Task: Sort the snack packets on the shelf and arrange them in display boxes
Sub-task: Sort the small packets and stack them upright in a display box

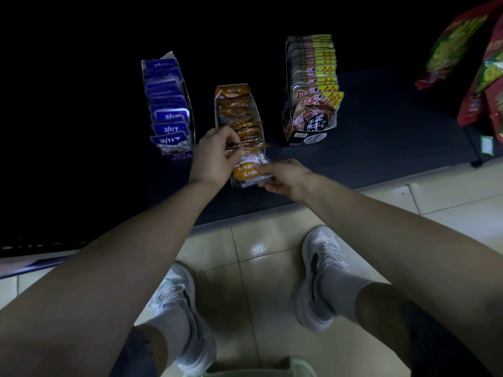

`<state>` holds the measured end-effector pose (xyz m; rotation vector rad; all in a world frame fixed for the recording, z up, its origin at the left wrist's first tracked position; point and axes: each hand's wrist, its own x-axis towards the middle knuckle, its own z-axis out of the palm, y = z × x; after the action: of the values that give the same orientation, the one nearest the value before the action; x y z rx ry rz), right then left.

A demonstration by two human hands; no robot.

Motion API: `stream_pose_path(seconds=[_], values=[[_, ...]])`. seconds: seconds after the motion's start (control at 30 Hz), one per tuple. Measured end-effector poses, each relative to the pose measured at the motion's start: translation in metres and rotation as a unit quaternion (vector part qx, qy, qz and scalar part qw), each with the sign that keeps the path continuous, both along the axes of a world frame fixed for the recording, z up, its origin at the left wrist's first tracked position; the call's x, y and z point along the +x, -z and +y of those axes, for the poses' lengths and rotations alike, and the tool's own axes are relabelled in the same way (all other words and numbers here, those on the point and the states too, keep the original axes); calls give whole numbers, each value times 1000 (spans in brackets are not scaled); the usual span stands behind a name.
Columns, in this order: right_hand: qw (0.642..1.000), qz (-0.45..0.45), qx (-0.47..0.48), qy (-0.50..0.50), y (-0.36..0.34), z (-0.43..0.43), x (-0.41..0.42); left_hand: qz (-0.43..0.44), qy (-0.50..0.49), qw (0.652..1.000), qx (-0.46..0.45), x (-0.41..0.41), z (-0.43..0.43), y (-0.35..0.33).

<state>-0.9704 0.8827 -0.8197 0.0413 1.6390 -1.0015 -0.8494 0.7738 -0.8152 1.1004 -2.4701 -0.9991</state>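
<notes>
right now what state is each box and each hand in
blue box, filled, packets upright
orange box, holds a row of standing packets
left hand, pinches orange packets in that row
right hand, holds an orange packet at the box's front
black box, filled, packets upright
red bags, outside any box

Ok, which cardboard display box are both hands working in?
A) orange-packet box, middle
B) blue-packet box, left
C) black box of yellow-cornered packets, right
A: the left hand pinches orange packets standing in the middle orange-packet cardboard display box, and the right hand grips the front orange packet.
</notes>
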Motion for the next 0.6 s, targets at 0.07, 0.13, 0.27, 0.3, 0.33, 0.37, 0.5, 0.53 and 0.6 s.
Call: stream_pose_path(seconds=[0.07, 0.13, 0.27, 0.3, 0.33, 0.37, 0.5, 0.53, 0.6], values=[[1000, -28, 0, -4, 0, 7, -7, -8, -7, 1000, 5, -2, 0, 0], [998, -65, -1, -20, 2, 18, -14, -21, -13, 1000, 13, -4, 0, 0], [994, -81, -17, -71, 3, 44, -34, -39, -31, 998, 25, -6, 2, 3], [993, -81, -21, -84, 1, 50, -39, -51, -32, 998, 22, -6, 2, 4], [992, -79, -23, -95, -1, 57, -45, -62, -33, 997, 20, -6, 2, 5], [991, -76, -22, -103, -2, 64, -50, -69, -35, 997, 20, -6, 2, 5], [991, -77, -32, -105, -6, 89, -69, -89, -53, 994, 34, -6, 4, 10], [991, -84, -45, -95, -9, 94, -73, -93, -56, 993, 49, -7, 5, 11], [988, -104, -86, -70, -16, 102, -77, -102, -53, 990, 79, -8, 6, 12]])
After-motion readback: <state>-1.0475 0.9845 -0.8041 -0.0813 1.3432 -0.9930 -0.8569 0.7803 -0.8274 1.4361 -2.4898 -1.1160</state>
